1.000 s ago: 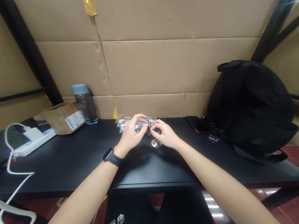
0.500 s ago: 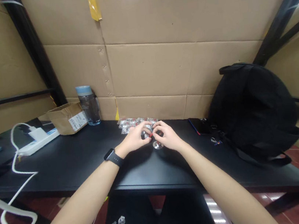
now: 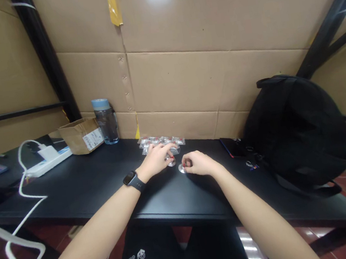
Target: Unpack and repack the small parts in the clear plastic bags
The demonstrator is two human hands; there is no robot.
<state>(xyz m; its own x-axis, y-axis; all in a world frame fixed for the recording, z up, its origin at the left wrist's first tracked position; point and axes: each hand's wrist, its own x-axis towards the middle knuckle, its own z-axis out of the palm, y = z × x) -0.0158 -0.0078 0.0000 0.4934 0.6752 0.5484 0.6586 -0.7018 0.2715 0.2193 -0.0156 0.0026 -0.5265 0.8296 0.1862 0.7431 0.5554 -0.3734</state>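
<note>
My left hand, with a dark watch on its wrist, has its thumb and fingers curled at a small round silvery disc with a red part. To its right, my right hand pinches the red middle of a second shiny disc, low at the table top. The two discs are apart. Just beyond my left hand lie several clear plastic packets holding similar silvery and red pieces. My fingers partly cover both discs, and their exact kind is too small to make out.
On the black table, a water bottle, cardboard box and white power strip stand left. A phone, keys and black backpack are right. Cardboard walls the back.
My hands, which were together at the red part, have moved apart. The right hand has shifted right and down onto the nearer disc, while the left stays by the other disc.
</note>
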